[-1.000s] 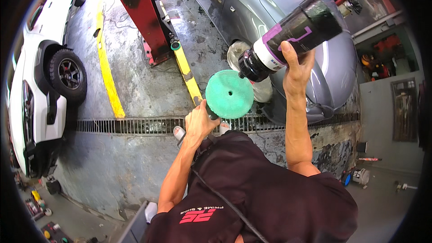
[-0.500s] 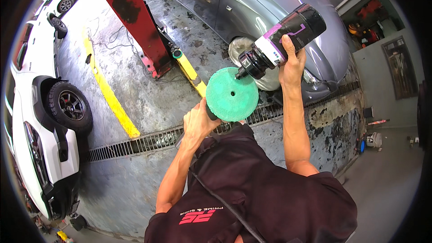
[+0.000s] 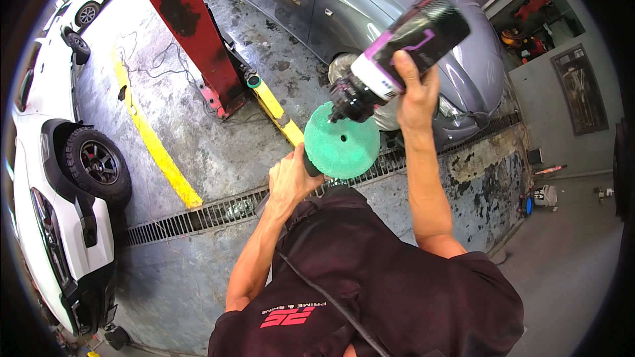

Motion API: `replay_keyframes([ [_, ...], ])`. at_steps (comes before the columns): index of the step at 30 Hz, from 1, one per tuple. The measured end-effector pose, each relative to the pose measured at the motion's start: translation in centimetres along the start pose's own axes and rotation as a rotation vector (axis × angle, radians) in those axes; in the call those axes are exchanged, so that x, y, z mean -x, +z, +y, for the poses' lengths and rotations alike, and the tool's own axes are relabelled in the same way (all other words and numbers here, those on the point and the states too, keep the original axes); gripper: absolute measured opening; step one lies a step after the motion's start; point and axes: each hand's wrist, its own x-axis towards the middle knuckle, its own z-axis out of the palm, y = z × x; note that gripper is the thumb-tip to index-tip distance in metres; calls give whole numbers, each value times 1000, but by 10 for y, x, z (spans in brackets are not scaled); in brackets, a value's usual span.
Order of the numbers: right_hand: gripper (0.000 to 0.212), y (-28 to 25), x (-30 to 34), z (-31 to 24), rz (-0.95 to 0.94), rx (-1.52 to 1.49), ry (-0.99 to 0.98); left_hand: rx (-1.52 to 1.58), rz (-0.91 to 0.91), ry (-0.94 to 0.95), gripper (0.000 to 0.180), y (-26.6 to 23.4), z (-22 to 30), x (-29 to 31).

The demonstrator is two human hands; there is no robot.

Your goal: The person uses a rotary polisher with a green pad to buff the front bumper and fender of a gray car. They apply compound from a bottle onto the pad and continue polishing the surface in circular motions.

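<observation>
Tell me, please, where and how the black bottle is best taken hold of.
Probably by the cylindrical body of the black bottle, from the person's side, as the right hand does: its nozzle points toward the green pad, so this keeps it clear.

A black bottle tilts over green pad.

Gap right of pad; above — bottle
</observation>
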Motion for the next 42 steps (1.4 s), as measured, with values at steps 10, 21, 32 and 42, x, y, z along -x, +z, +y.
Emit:
replay_keyframes([
  [10,40,-43,3,-8,-18,-57,74,-8,65,-47,73,29,23,-21],
  [21,39,-133,-18,8,140,-7,76,65,-6,-94,79,55,56,-65],
  [32,51,-154,-50,94,609,-131,324,94,-106,-152,61,29,10,-147],
  [42,80,-168,105,215,883,-901,988,-110,-276,-127,60,-80,-146,-266],
])
